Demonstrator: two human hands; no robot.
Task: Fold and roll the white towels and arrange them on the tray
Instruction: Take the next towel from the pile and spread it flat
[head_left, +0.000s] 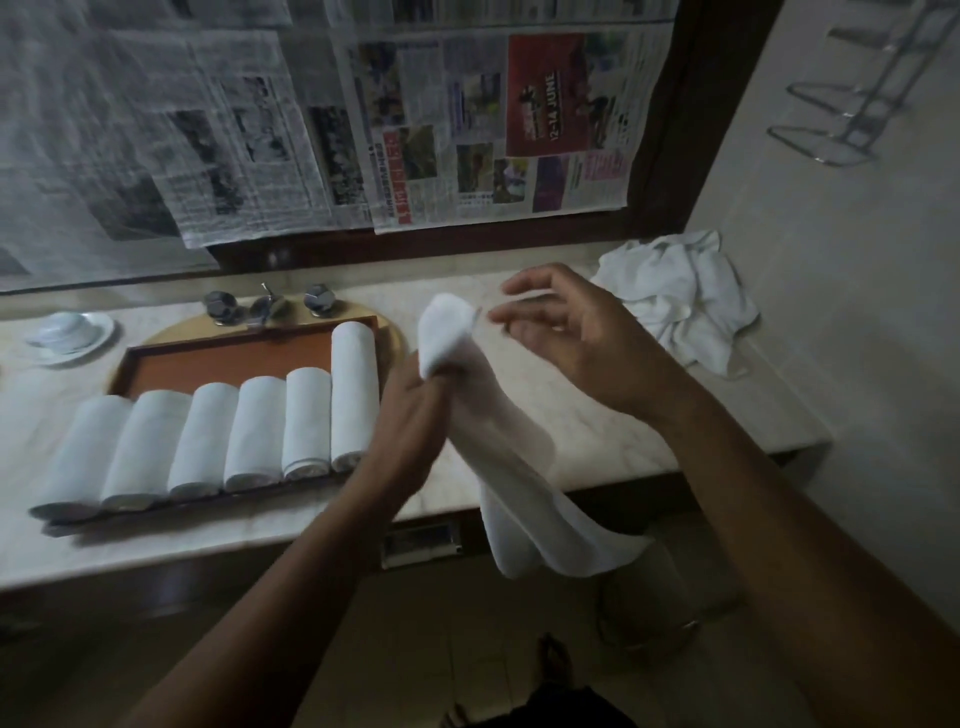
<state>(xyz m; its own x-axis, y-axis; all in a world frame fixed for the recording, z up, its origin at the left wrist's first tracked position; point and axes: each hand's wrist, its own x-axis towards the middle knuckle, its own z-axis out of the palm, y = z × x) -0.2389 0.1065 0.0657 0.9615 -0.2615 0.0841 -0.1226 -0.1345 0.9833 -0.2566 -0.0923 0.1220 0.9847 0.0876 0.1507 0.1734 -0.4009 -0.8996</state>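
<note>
Left hand (415, 415) grips a towel (519, 499) hanging past the tabletop's (608, 452) front edge; right hand (566, 343) open above bare marble beside the tray (208, 364).

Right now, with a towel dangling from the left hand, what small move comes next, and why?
Probably bring the right hand in to pinch the top edge of the towel near the left hand, so it can be spread. Only the left hand grips it, bunched, its tail hanging below the counter; the right hand hovers open beside it.
</note>
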